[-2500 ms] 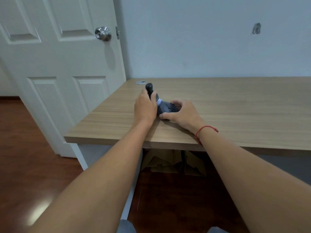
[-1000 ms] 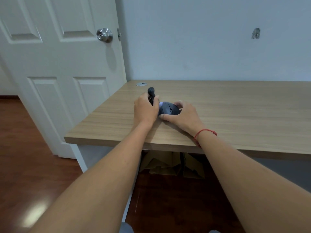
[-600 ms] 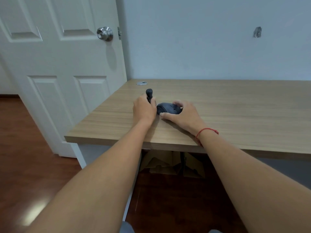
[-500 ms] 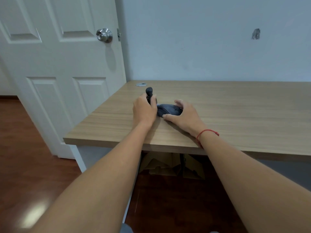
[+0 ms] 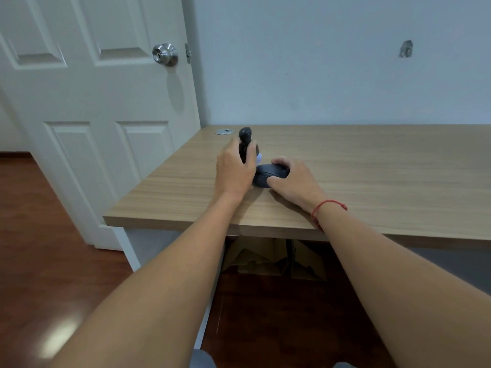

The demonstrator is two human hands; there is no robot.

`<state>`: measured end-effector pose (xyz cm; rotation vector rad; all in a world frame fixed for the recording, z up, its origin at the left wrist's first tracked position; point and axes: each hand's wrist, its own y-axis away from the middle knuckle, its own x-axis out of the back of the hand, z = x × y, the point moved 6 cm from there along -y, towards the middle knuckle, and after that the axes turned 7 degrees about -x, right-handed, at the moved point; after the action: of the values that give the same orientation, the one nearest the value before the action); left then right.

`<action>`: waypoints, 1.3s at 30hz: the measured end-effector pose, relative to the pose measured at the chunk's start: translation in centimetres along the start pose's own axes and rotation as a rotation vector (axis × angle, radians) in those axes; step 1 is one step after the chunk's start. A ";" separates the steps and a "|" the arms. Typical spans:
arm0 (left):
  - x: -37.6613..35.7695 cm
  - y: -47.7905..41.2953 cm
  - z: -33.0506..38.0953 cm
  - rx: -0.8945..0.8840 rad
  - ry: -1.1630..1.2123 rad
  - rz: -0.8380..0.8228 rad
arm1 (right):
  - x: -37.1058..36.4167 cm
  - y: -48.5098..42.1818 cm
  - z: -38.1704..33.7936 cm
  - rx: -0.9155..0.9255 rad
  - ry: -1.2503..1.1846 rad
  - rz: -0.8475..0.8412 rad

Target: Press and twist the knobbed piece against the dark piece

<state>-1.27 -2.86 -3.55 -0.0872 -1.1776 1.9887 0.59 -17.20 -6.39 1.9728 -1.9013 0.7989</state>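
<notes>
My left hand is wrapped round the upright dark handle; my right hand curls over the dark mouse lying just right of it on the desk. Risk: tool tip skids, since the mouse can slide under sideways push.

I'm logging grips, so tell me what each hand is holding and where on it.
Left hand grips the upright black tool around its lower handle. Right hand holds the dark mouse by its sides, on the desk.
</notes>
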 end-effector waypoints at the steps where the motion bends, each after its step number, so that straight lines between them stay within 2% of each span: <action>1: -0.2 0.0 -0.1 0.000 -0.030 -0.036 | 0.0 0.0 0.0 0.001 0.007 0.005; 4: -0.8 0.0 -1.0 0.053 -0.210 -0.109 | 0.0 0.0 -0.1 0.004 0.039 0.028; 6: -0.7 0.0 -1.3 0.072 -0.242 -0.096 | 0.4 0.1 0.1 -0.009 0.038 0.055; 10: 0.0 -0.2 -0.8 0.055 -0.045 0.018 | 1.2 0.6 0.5 -0.076 -0.074 0.108; 12: 0.4 -0.1 -0.3 0.032 0.059 0.059 | 1.1 1.0 0.0 -0.085 -0.057 0.094; 15: 0.2 -0.1 -0.2 0.069 0.151 0.031 | 0.6 1.2 -0.5 -0.055 0.002 0.063; 21: -0.6 -0.3 -2.3 0.153 -0.016 -0.072 | 0.5 0.9 -0.3 -0.024 0.054 0.086; 27: 0.1 -0.1 -0.9 0.155 0.172 0.006 | 0.3 0.5 0.0 -0.041 0.026 -0.039; 33: -1.3 0.1 -2.2 0.175 0.034 -0.158 | 0.0 0.4 -0.2 -0.022 0.084 0.031; 39: 0.2 0.0 -0.8 0.201 0.275 0.029 | 0.1 -0.1 0.1 -0.018 0.043 -0.021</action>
<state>-1.07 -2.17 -3.93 -0.2674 -0.8031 2.0336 0.67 -17.35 -6.36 1.9461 -1.8547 0.8095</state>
